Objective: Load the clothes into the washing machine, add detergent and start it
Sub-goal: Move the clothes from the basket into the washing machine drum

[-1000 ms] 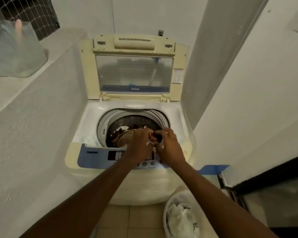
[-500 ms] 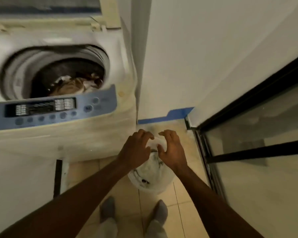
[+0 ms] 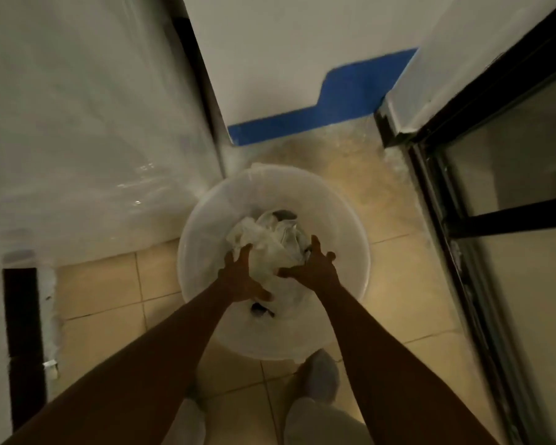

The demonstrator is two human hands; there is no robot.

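**Hands down in the laundry bucket for the next load**

Gaze has swung off the open drum, where both hands were a second ago, and dropped to the floor. Both arms now reach down into the round bucket [image 3: 199,226] standing on the tiled floor [image 3: 408,284], just beside the washing machine [image 3: 93,123]. Read: one piece delivered, loading unfinished; detergent and start not yet reached.

Left hand [image 3: 243,277] and right hand [image 3: 313,266] are spread, fingers apart, flanking the crumpled clothes [image 3: 264,239] and touching them; neither has closed on cloth yet.

Clothes: pale, thin, heavily creased fabric, bunched in a loose mound mid-bucket, some darker bits at the far and near edges. Should gather easily, likely trailing ends.

Bucket: translucent whitish plastic, smooth wall, circular rim. Machine front glossy, seemingly film-wrapped. Tiles beige, matte. Blue skirting strip [image 3: 350,107] along the wall; black-framed glass door [image 3: 511,187] at right. Frame somewhat motion-blurred.
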